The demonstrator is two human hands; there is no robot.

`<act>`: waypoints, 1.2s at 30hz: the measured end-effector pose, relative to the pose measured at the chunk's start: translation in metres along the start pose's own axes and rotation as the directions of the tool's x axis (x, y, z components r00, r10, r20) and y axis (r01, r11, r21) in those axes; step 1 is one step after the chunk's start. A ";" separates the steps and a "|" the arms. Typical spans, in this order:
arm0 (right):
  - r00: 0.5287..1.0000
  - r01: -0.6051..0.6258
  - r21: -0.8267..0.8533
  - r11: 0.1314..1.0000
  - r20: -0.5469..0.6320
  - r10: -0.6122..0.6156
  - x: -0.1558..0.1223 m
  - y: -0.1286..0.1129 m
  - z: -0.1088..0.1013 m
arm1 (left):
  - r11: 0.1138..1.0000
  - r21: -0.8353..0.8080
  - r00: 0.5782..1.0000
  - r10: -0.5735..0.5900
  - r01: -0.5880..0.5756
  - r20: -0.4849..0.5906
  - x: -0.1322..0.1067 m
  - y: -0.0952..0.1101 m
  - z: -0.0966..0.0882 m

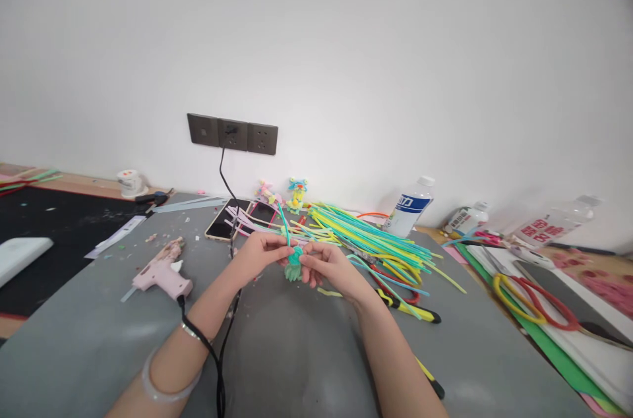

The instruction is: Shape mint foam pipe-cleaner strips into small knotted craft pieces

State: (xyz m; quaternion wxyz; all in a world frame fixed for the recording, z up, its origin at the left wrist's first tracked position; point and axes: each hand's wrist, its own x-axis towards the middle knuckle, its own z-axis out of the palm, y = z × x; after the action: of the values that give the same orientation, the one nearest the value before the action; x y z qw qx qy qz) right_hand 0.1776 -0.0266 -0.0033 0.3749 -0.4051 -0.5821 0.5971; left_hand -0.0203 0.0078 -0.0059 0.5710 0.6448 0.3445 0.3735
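Between my two hands is a small teal and pale green pipe-cleaner piece point(293, 271), with a teal stem point(284, 223) rising from it. My left hand point(267, 254) pinches the piece on its left side with thumb and fingertips. Closed on its right side are the fingers of my right hand point(324, 265). Fingers hide part of the piece. Just behind it lie pink pipe cleaners point(250, 223), and a large bundle of green, yellow and blue pipe cleaners point(380, 233) spreads to the right. Two small finished figures, one pink point(267, 192) and one yellow and blue point(297, 195), stand by the wall.
A pink glue gun point(161, 274) lies left, its black cable running beside my left arm. Phones point(225, 220) lie behind my hands. Yellow-black cutters point(408, 306), a bottle point(410, 207) and scissors point(519, 299) are on the right. A wall socket point(232, 133) holds a plug.
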 end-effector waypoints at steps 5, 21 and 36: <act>0.992 0.040 -0.048 0.998 -0.117 -0.045 0.003 0.001 0.000 | 0.999 -0.004 0.999 -0.032 0.032 0.006 0.001 0.000 0.001; 0.988 -0.032 -0.087 0.996 -0.150 0.019 0.008 0.013 0.003 | 0.993 0.111 0.998 -0.050 0.045 0.036 0.003 -0.009 0.003; 0.985 -0.109 -0.004 0.994 -0.134 0.108 0.009 0.015 0.007 | 0.965 0.261 1.000 0.022 -0.019 -0.006 0.009 -0.020 0.005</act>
State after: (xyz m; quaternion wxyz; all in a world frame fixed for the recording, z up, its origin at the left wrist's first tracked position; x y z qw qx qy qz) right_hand 0.1680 -0.0214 -0.0184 0.3778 -0.4773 -0.5361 0.5849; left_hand -0.0121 0.0158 -0.0251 0.4755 0.7163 0.3867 0.3337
